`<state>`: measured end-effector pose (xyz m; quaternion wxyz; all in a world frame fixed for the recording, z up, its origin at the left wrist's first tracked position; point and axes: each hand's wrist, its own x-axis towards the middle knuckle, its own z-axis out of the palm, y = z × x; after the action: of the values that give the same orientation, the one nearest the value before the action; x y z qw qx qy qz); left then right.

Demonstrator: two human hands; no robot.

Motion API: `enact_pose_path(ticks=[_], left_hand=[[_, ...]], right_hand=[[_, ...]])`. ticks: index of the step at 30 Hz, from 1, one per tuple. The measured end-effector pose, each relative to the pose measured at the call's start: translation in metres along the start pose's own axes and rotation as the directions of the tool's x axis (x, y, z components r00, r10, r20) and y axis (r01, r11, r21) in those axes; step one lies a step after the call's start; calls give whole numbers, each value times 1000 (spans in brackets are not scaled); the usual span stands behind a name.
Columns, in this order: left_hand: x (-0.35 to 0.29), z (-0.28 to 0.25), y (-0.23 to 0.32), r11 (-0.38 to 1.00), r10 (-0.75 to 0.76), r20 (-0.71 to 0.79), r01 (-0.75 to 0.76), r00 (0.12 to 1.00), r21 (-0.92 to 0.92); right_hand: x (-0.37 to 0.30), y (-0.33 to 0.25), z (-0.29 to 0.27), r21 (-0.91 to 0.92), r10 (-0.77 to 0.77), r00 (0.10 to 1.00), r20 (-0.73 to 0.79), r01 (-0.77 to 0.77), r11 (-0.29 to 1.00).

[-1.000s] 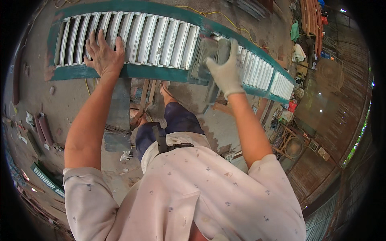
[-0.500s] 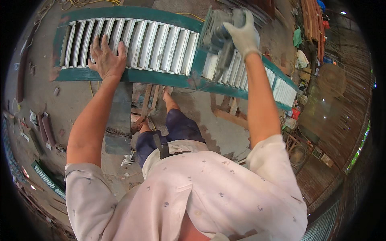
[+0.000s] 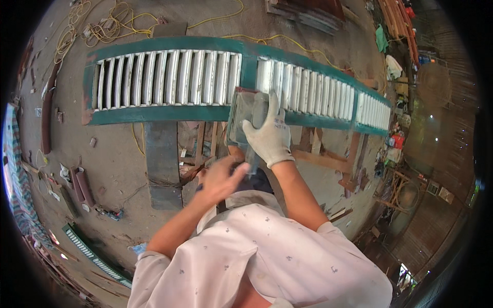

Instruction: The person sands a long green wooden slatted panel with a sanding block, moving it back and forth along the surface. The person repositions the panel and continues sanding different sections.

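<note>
A long louvred shutter with a dark green frame [image 3: 248, 77] and white slats lies across in front of me. My right hand [image 3: 270, 139], in a pale work glove, grips a grey power sander [image 3: 239, 115] with fingers and thumb wrapped over its body. The sander overlaps the shutter's near rail beside the cross rail, its rear end pointing toward me. My bare left hand [image 3: 222, 177] is by that rear end, slightly blurred, thumb apart from its fingers. I see nothing held in it, and contact with the sander is unclear.
A dark board [image 3: 163, 164] and wooden supports [image 3: 328, 160] show below the shutter. Yellow cable [image 3: 120, 20] lies coiled on the floor beyond. Another green shutter [image 3: 95, 254] lies at the lower left. Cluttered goods line the right side, with a red item [image 3: 396, 139] among them.
My right hand has brought the sander nearer to me and left, from over the slats to the near rail. My left hand has left the slats and come back beside the sander.
</note>
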<state>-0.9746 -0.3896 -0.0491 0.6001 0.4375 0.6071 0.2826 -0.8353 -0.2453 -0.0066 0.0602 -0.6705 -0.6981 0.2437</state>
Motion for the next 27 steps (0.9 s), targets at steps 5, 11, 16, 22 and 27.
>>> enact_pose_path(ticks=[5, 11, 16, 22, 27], left_hand=[[21, 60, -2, 950, -127, -143, 79, 982, -301], [7, 27, 29, 898, -296, 102, 313, 950, -307], [37, 42, 30, 916, -239, -55, 206, 969, -344], [92, 64, 28, 939, -210, -187, 145, 960, -313], [33, 73, 26, 926, -223, -123, 171, 967, -336]], right_hand=[[6, -7, -12, -10, 33, 995, 97, -32, 999], [7, -6, -22, -37, 63, 989, 134, -58, 998], [41, -6, -22, -51, -6, 993, 120, 13, 999], [91, -5, -25, 34, -83, 995, 61, 81, 996], [27, -7, -30, -65, -16, 987, 163, 27, 998]])
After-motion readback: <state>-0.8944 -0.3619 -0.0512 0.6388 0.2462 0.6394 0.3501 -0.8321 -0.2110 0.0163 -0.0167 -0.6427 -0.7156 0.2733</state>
